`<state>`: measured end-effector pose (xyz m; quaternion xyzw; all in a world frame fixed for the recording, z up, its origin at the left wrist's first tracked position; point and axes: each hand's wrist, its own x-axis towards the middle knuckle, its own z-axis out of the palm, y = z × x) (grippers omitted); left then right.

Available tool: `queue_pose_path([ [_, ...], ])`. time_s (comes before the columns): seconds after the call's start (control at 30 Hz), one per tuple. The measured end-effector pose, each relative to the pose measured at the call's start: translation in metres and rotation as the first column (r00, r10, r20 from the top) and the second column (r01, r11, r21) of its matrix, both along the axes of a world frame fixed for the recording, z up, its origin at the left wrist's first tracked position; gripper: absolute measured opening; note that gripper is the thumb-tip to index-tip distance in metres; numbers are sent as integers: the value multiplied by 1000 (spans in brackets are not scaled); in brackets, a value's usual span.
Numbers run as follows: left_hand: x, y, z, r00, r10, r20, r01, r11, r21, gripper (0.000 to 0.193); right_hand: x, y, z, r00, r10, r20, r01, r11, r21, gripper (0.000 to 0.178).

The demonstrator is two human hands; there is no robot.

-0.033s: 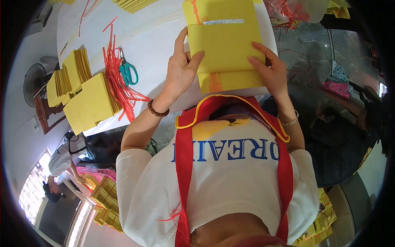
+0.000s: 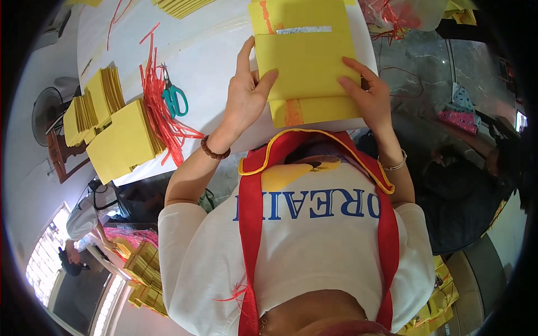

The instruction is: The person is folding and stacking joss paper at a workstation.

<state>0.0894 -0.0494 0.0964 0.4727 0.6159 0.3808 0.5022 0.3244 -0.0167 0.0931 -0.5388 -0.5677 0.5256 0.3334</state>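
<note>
A stack of yellow paper (image 2: pixel 308 64), with an orange-red smear and a silvery strip across it, lies on the white table (image 2: pixel 207 42) in front of me. My left hand (image 2: pixel 247 89) holds its left edge, thumb on top and index finger stretched along the side. At the right edge my right hand (image 2: pixel 370 92) grips it, thumb and index finger on the upper face. The other fingers of both hands are partly hidden. Left of my left hand lies a bundle of red plastic strips (image 2: pixel 154 92), with teal-handled scissors (image 2: pixel 175 99) beside it.
Several more yellow paper stacks (image 2: pixel 120 140) stand at the table's left edge, and another stack (image 2: pixel 182 5) lies at the far edge. A person (image 2: pixel 84 218) is at lower left near yellow bundles (image 2: pixel 144 263). A fan (image 2: pixel 46 115) stands beyond the table's left side.
</note>
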Motion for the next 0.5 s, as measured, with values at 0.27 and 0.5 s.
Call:
queue_pose_path([
  [0.27,-6,9,-7,998,-59,8,59,998,4,66,-1,7,-5,1000,-12,15,13,997,-75,36],
  [0.5,-13,15,15,883,124,-453,23,952,306,62,-2,8,0,995,11,102,-4,998,-67,37],
])
